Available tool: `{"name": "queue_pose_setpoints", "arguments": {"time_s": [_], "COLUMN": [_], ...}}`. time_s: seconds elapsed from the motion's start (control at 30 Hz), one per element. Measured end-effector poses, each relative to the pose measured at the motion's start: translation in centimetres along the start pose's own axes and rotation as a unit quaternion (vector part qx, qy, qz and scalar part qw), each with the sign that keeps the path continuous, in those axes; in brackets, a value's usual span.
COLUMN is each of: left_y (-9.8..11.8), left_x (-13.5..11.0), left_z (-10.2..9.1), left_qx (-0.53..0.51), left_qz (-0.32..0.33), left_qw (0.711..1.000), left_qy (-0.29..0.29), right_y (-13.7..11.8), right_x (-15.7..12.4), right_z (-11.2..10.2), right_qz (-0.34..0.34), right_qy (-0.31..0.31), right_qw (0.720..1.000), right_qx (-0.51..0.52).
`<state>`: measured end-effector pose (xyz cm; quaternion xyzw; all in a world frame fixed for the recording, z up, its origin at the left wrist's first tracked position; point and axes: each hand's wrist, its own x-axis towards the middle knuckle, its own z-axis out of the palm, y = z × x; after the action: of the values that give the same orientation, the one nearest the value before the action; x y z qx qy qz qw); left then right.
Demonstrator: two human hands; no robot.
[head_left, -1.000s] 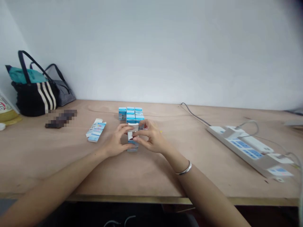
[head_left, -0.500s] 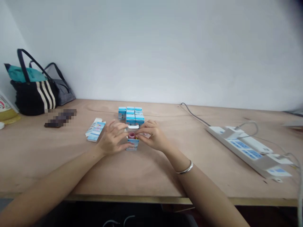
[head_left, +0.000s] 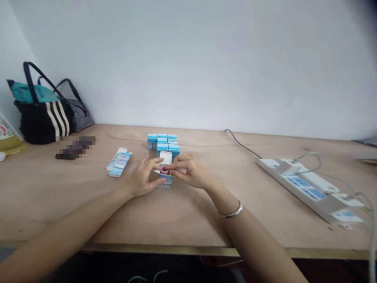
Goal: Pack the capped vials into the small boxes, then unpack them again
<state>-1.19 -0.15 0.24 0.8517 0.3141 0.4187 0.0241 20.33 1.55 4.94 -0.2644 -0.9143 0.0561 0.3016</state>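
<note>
Bangle: a silver bangle (head_left: 235, 212) circles the right wrist, clear of the work

Left hand: the left hand (head_left: 143, 177) is partly open, fingers curved, with their tips on the side of the carton (head_left: 165, 158); it seems to steady the carton rather than clench it

Right hand: the right hand (head_left: 188, 171) is closed to a light pinch, its fingertips at a pink ring (head_left: 164, 169) in the carton's open face

Carton: upright on the bench (head_left: 182, 224) between the hands, white above and blue-printed below

Handling: light fingertip pressure from both sides looks right here, keeping the carton square without crushing the thin card

Flat carton: a flattened printed carton (head_left: 119, 162) lies left of the hands, well apart from them

Boxes: a tight block of small blue boxes (head_left: 163, 142) stands just beyond the upright carton

Power strip: a white power strip (head_left: 297, 182) lies at right, its cable (head_left: 241, 143) running back along the bench

Bags: a black striped tote (head_left: 44, 124) and a grey bag (head_left: 79, 118) stand at far left, by a pixelated object (head_left: 75, 147) too blurred to name
</note>
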Motion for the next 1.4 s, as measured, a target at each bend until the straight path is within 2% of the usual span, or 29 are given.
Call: {"name": "queue_pose_setpoints", "arguments": {"time_s": [0.17, 0.27, 0.4, 0.53, 0.67, 0.8, 0.87, 0.93, 1.13, 1.3, 1.4], "left_y": [0.5, 0.7, 0.2, -0.5, -0.8, -1.0, -1.0, -1.1, -1.3, -1.1, -1.1], "left_x": [0.0, 0.2, 0.3, 0.3, 0.2, 0.1, 0.1, 0.1, 0.0, 0.1, 0.2], "left_z": [-0.3, -0.8, -0.9, -0.7, -0.9, -1.2, -1.4, -1.5, -1.7, -1.7, -2.0], "left_qx": [-0.009, 0.007, 0.031, 0.044, 0.057, 0.067, 0.064, 0.062, 0.071, 0.065, 0.073], "left_qz": [0.019, 0.022, -0.012, -0.038, -0.053, -0.068, -0.07, -0.071, -0.075, -0.074, -0.068], "left_qw": [1.0, 1.0, 0.997, 0.99, 0.988, 0.987, 0.986, 0.986, 0.985, 0.986, 0.984], "left_qy": [0.01, 0.003, -0.071, -0.128, -0.133, -0.133, -0.134, -0.14, -0.136, -0.138, -0.146], "right_y": [0.0, -0.2, -0.7, -0.6, 0.5, 2.2, 2.6, 2.7, 2.4, 3.0, 2.7], "right_x": [-0.3, -0.4, -0.5, -0.7, -1.0, -1.0, -0.7, -0.3, 0.4, 0.7, 0.7], "right_z": [-0.3, 0.5, 2.7, 4.1, 3.5, 1.9, 1.4, 1.3, 1.4, 1.6, 1.5], "right_qz": [-0.011, -0.01, -0.004, 0.035, 0.098, 0.158, 0.159, 0.144, 0.091, 0.071, 0.081], "right_qy": [-0.017, -0.02, -0.038, -0.06, -0.018, 0.083, 0.132, 0.154, 0.119, 0.107, 0.106], "right_qw": [1.0, 1.0, 0.999, 0.997, 0.995, 0.984, 0.978, 0.976, 0.962, 0.95, 0.953], "right_qx": [-0.003, -0.002, -0.011, -0.024, 0.002, -0.005, -0.014, -0.052, -0.227, -0.283, -0.273]}}
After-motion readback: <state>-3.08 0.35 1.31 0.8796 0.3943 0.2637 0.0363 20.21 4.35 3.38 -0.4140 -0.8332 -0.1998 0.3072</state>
